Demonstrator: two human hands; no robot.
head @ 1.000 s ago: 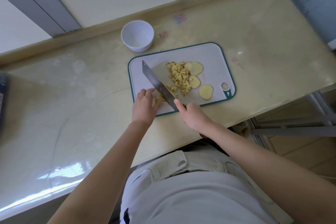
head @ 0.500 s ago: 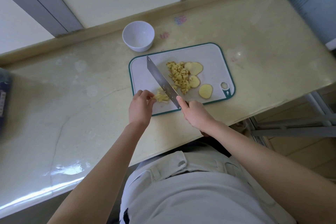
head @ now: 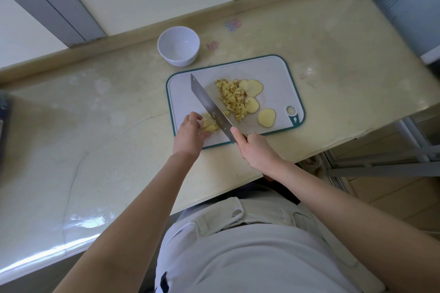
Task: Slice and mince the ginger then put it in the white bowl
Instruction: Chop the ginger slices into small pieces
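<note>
At the table's near edge, right hand gripped the knife, left hand curled on ginger beside the blade, both over the board, mince and round slices just beyond, bowl past the board's far left corner.

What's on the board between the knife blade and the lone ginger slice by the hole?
The head view shows the minced ginger pile between the knife blade and the lone slice.
</note>
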